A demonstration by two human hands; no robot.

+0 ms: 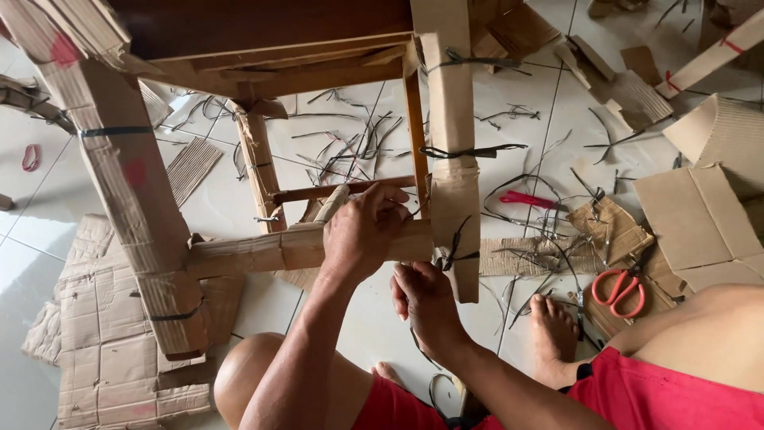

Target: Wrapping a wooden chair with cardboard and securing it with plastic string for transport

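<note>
Floor: pale glossy tiles (pixel 32 239), strewn with cardboard scraps and cut black strap ends.
Left hand (pixel 362 231): fingers curled over the cardboard-wrapped rung (pixel 263 251), grip closed on the wrapping, pressing it against the rung.
Right hand (pixel 426 302): just below the rung, near the leg joint; fingers pinched narrow on a black strap (pixel 422 354) that trails down toward the lap.
Cardboard-wrapped rung: horizontal, running between two wrapped legs of an upturned wooden chair (pixel 263 40).
Right wrapped leg (pixel 454 159): upright in the view, bound with black straps at three heights; the rung meets it beside both hands.
Left wrapped leg (pixel 127 191): thicker wrap, one black band up high, another near its lower end.
Bare rung (pixel 350 189): brown wood, just behind the left hand, not wrapped.
Red-handled scissors (pixel 625 285): on a cardboard scrap, well to the right of the hands, near a bare foot (pixel 553 326).
Red cutter (pixel 527 199): on the tiles beyond the right leg.
Flat cardboard sheet (pixel 103 350): on the floor at lower left.
Clothing: red shorts (pixel 660 394).
</note>
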